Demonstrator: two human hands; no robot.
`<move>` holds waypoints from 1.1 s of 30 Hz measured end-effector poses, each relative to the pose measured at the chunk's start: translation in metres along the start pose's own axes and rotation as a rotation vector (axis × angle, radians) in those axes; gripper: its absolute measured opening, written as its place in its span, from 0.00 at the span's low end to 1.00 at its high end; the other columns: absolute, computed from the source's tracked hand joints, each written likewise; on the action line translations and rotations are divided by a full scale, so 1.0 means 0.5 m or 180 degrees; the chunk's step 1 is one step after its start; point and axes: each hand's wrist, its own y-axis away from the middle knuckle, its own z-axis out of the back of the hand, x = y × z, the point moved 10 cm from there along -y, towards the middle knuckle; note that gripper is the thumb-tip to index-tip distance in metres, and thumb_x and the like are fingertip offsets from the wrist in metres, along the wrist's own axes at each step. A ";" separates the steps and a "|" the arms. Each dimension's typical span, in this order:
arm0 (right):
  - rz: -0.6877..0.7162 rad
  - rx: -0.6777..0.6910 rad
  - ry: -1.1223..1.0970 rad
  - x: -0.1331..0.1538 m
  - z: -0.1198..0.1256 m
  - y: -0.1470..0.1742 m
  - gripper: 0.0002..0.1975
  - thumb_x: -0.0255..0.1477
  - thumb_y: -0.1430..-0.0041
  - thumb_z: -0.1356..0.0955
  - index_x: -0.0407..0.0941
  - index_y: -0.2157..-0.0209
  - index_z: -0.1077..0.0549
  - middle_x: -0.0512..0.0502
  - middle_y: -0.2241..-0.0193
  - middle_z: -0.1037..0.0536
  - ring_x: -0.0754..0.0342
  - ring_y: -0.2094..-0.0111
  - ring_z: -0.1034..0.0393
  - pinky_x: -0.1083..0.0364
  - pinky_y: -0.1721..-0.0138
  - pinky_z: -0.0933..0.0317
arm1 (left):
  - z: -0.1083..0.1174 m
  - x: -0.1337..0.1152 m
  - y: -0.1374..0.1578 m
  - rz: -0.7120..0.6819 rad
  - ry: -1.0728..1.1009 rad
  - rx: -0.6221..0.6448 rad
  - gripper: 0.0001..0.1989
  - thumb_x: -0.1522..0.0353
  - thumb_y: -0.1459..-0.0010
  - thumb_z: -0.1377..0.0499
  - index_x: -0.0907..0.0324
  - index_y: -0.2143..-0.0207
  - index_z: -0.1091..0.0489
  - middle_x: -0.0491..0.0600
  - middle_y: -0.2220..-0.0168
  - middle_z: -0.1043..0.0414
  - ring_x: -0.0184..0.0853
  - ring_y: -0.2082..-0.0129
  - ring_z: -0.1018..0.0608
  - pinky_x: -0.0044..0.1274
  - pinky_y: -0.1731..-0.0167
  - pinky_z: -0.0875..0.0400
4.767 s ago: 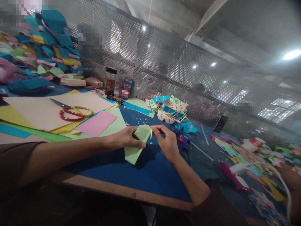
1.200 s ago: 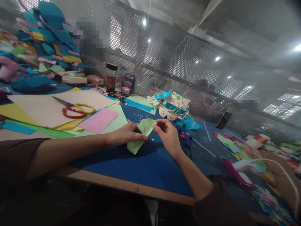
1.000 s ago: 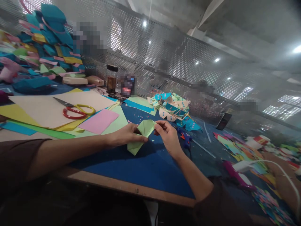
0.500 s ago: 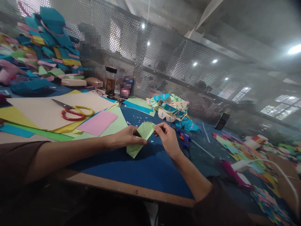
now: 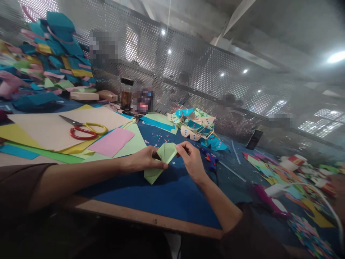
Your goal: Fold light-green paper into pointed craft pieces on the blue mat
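A folded piece of light green paper is held just above the blue table top, one flap raised and a lower part hanging toward the front. My left hand grips it from the left, thumb across the front and the other fingers partly hidden behind. At its upper right corner, my right hand pinches the edge between thumb and fingertips. A pink paper sheet and scissors with red and yellow handles lie left of my hands on large paper sheets.
Behind my right hand stands a heap of folded paper pieces, with a blue glue gun nearer. Colourful paper objects pile up at the far left beside a jar. A purple device with a white cable lies at right.
The green paper's raised flap has opened slightly and shows more of its inner face. Both hands keep their hold, with little movement. An arm at the far right edge has drawn back.
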 end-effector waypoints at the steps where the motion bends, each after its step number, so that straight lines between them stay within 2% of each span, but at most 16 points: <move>1: 0.0005 -0.0014 0.0030 0.000 0.001 0.001 0.13 0.39 0.39 0.33 0.45 0.73 0.29 0.53 0.78 0.30 0.55 0.74 0.34 0.57 0.70 0.40 | -0.002 0.001 -0.001 -0.0009 -0.0007 0.0028 0.18 0.57 0.55 0.32 0.62 0.73 0.30 0.44 0.77 0.31 0.29 0.79 0.32 0.20 0.79 0.40; 10: 0.0042 0.0106 -0.0087 0.000 -0.008 0.001 0.12 0.38 0.38 0.34 0.45 0.70 0.28 0.52 0.76 0.28 0.54 0.72 0.33 0.57 0.68 0.39 | -0.009 -0.006 0.003 0.0037 0.0109 0.0051 0.17 0.59 0.58 0.31 0.62 0.77 0.31 0.43 0.80 0.32 0.27 0.81 0.33 0.20 0.79 0.40; 18: 0.0022 -0.0019 -0.0004 0.008 -0.003 0.005 0.12 0.35 0.40 0.34 0.45 0.75 0.31 0.53 0.79 0.32 0.56 0.75 0.38 0.58 0.72 0.43 | -0.016 0.001 0.002 -0.0012 0.0078 0.0193 0.16 0.60 0.55 0.31 0.62 0.76 0.30 0.43 0.79 0.31 0.27 0.81 0.33 0.20 0.79 0.40; 23: 0.0053 0.0067 -0.0092 0.008 -0.010 0.003 0.11 0.36 0.39 0.34 0.44 0.70 0.28 0.52 0.75 0.29 0.55 0.71 0.36 0.57 0.69 0.42 | -0.015 0.003 0.001 -0.0041 0.0089 0.0222 0.16 0.60 0.54 0.32 0.63 0.75 0.30 0.43 0.79 0.31 0.27 0.80 0.32 0.19 0.79 0.40; 29: 0.0062 0.0025 -0.0018 0.009 -0.006 0.004 0.12 0.35 0.39 0.35 0.44 0.74 0.31 0.55 0.79 0.37 0.58 0.76 0.44 0.58 0.74 0.48 | -0.017 0.007 0.002 -0.0008 0.0045 0.0217 0.16 0.60 0.54 0.31 0.63 0.75 0.31 0.43 0.78 0.32 0.28 0.80 0.32 0.19 0.79 0.38; 33: 0.0089 -0.0042 -0.0025 0.010 -0.003 0.004 0.12 0.33 0.40 0.34 0.44 0.76 0.33 0.56 0.79 0.38 0.59 0.76 0.45 0.59 0.75 0.49 | -0.021 0.012 0.002 0.0025 0.0051 0.0275 0.17 0.59 0.54 0.31 0.63 0.74 0.30 0.44 0.77 0.31 0.28 0.79 0.31 0.20 0.78 0.38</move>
